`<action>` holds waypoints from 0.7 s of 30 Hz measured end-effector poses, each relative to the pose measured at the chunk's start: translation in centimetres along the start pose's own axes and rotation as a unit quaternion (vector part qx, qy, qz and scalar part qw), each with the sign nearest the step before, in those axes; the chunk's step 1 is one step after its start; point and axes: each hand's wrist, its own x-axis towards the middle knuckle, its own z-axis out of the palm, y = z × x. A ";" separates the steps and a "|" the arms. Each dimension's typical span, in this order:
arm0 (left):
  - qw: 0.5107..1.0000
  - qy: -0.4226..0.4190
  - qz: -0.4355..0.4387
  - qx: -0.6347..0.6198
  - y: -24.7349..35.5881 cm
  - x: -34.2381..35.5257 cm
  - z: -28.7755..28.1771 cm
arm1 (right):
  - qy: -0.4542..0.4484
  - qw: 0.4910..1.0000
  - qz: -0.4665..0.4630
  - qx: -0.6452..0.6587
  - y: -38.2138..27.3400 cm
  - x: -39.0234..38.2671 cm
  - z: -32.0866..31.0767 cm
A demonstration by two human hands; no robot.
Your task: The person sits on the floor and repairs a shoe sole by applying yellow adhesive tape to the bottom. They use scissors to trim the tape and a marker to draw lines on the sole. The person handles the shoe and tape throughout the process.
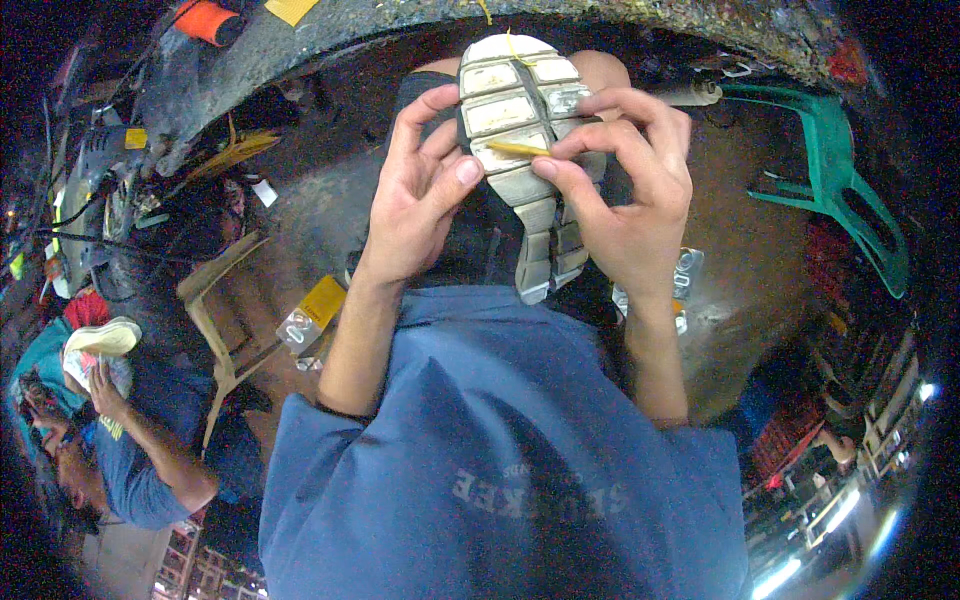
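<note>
A shoe is held sole up above my lap, its white blocky tread divided by dark grooves, with a narrower heel pointing toward me. My left hand grips its left edge, fingers curled at the rim and thumb near the tread. A thin yellow strip lies across the middle of the sole. My right hand is closed on that strip, thumb and index finger at its right end, while other fingertips rest on the sole's right edge. A thin yellow strand hangs over the toe end.
A worn bench edge with an orange spool spans the top. A green plastic chair stands right, a beige chair left. A co-worker at lower left holds a white shoe. A yellow-and-clear package lies beside me.
</note>
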 end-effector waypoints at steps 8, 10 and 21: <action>0.998 -0.011 0.037 0.049 -0.8 0.3 0.6 | 0.017 0.869 0.281 0.408 -0.3 -1.4 0.3; 0.995 -0.012 0.025 0.095 -0.5 0.3 0.4 | 0.001 0.849 0.304 0.432 -0.4 -1.5 0.2; 0.996 -0.021 0.014 0.088 -0.5 0.3 -0.4 | -0.031 0.927 0.165 0.337 -0.2 -0.4 -1.0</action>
